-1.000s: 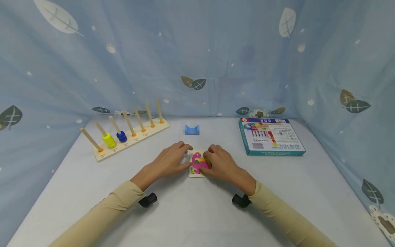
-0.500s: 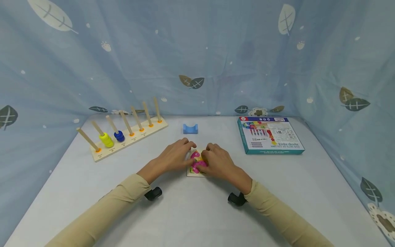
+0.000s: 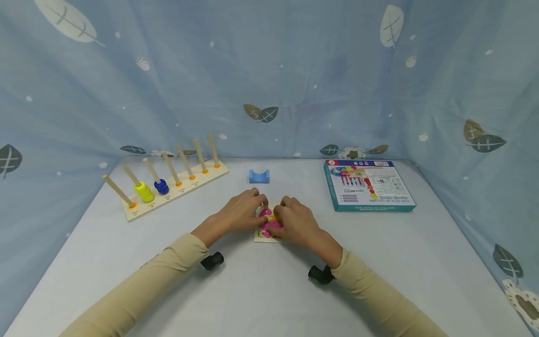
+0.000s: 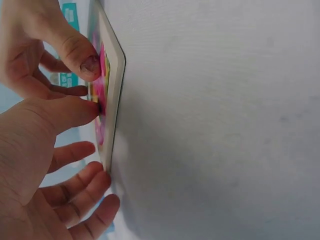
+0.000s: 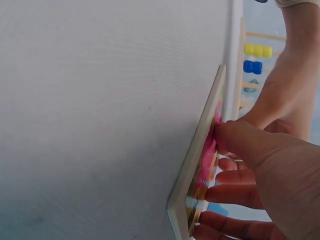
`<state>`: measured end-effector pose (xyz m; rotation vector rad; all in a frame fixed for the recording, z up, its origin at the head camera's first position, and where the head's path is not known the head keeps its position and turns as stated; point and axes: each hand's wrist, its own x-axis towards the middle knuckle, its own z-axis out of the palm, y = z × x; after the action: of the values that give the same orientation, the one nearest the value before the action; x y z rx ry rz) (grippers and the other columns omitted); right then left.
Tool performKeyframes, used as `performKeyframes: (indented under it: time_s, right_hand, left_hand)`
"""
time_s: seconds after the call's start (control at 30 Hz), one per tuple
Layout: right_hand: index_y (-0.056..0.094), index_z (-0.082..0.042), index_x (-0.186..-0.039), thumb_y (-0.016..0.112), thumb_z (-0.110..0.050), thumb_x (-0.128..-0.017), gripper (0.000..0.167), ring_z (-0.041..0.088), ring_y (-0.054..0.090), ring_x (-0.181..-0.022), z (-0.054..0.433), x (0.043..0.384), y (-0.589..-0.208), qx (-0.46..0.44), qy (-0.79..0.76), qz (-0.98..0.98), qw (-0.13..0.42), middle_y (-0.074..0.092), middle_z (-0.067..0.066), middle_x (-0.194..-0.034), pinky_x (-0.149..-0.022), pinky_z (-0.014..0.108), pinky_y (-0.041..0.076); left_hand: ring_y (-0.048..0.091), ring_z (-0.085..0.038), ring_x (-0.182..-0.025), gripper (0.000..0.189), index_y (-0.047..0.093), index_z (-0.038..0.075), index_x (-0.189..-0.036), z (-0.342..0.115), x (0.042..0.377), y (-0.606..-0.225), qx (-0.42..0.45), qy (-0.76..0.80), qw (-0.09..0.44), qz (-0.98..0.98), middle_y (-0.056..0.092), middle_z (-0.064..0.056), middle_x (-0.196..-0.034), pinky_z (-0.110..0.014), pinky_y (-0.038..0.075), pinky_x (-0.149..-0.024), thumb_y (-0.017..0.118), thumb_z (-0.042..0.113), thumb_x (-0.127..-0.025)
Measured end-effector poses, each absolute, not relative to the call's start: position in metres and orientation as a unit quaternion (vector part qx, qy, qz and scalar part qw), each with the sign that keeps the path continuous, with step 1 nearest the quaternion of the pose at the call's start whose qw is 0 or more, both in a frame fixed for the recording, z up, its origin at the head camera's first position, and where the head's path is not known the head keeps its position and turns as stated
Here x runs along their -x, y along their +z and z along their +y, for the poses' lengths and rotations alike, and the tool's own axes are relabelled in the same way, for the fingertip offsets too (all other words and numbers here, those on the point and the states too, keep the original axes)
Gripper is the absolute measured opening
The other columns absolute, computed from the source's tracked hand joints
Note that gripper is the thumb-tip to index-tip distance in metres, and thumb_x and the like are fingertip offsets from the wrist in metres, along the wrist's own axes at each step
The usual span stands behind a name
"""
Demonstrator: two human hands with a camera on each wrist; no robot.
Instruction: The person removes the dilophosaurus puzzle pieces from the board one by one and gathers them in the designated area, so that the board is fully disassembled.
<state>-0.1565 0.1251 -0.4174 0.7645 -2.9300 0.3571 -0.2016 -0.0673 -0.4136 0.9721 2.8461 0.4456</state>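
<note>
A small wooden puzzle board lies on the table between my hands, with a pink dinosaur on its face. My left hand comes from the left, its thumb on the pink area and its other fingers spread along the far edge. From the right, my right hand covers that side of the board. Its thumb presses the pink dinosaur, and its other fingers reach over the face and far edge. Parts of the puzzle are hidden under both hands.
A wooden peg rack stands at the back left, with yellow beads and blue beads on two pegs. Behind the puzzle sits a blue curved block. A flat teal-edged box lies at the back right, before a patterned curtain.
My left hand has moved right, bringing its thumb from the board's left side onto the pink dinosaur. The right hand stays nearly in place. The head view has shifted slightly.
</note>
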Motion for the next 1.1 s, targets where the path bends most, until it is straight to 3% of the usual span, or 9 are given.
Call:
performKeyframes:
  time_s: [0.27, 0.87, 1.1]
  right_hand:
    - [0.072, -0.008, -0.094, 0.081, -0.048, -0.080, 0.042, 0.017, 0.050, -0.080, 0.123, 0.157, -0.418, -0.255, 0.117, -0.959, 0.044, 0.059, 0.006, -0.096, -0.058, 0.024, 0.043]
    - [0.070, -0.011, -0.088, 0.082, -0.049, -0.079, 0.041, 0.017, 0.051, -0.080, 0.126, 0.159, -0.417, -0.250, 0.127, -0.959, 0.036, 0.058, 0.004, -0.092, -0.055, 0.026, 0.041]
    - [0.069, -0.011, -0.088, 0.082, -0.049, -0.079, 0.041, 0.015, 0.048, -0.077, 0.126, 0.159, -0.416, -0.248, 0.125, -0.960, 0.037, 0.057, 0.003, -0.090, -0.055, 0.025, 0.040]
  left_hand:
    - [0.050, -0.016, -0.083, 0.034, 0.069, 0.013, -0.112, -0.066, 0.207, -0.409, -0.313, 0.136, 0.086, 0.936, 0.055, -0.001, -0.100, -0.030, 0.046, -0.067, 0.076, 0.034, -0.086]
    - [0.052, -0.018, -0.088, 0.035, 0.066, 0.010, -0.106, -0.055, 0.220, -0.398, -0.291, 0.142, 0.161, 0.932, 0.057, -0.002, -0.100, -0.033, 0.046, -0.081, 0.081, 0.032, -0.084]
    - [0.052, -0.017, -0.088, 0.034, 0.065, 0.011, -0.105, -0.054, 0.221, -0.399, -0.283, 0.147, 0.164, 0.933, 0.056, 0.000, -0.100, -0.032, 0.047, -0.082, 0.082, 0.031, -0.083]
